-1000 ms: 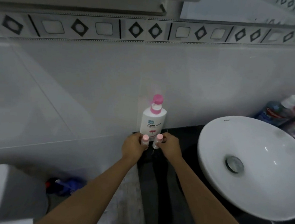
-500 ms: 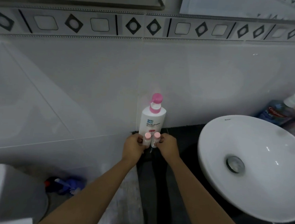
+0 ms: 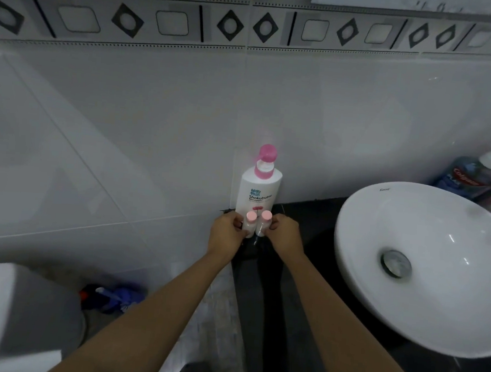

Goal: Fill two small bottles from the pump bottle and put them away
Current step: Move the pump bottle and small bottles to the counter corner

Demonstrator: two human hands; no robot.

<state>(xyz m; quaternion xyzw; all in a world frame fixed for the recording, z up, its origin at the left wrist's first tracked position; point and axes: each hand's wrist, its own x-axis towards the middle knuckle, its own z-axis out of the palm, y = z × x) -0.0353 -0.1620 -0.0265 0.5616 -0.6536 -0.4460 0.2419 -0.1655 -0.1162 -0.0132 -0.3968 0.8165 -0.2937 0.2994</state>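
Note:
A white pump bottle (image 3: 258, 191) with a pink pump head stands against the tiled wall at the left end of the black counter (image 3: 300, 220). Right in front of it two small white bottles with pink caps stand upright, side by side and touching. My left hand (image 3: 225, 234) grips the left small bottle (image 3: 250, 223). My right hand (image 3: 285, 236) grips the right small bottle (image 3: 264, 223). The fingers hide the lower parts of both small bottles.
A white round basin (image 3: 427, 261) with a metal drain fills the counter's right side. A blue mouthwash bottle (image 3: 470, 176) and other toiletries stand at the far right by the wall. Below left are a white toilet tank (image 3: 4, 313) and a blue object (image 3: 116, 296) on the floor.
The two small bottles were apart and the right one tilted; both hands have brought them together upright in front of the pump bottle.

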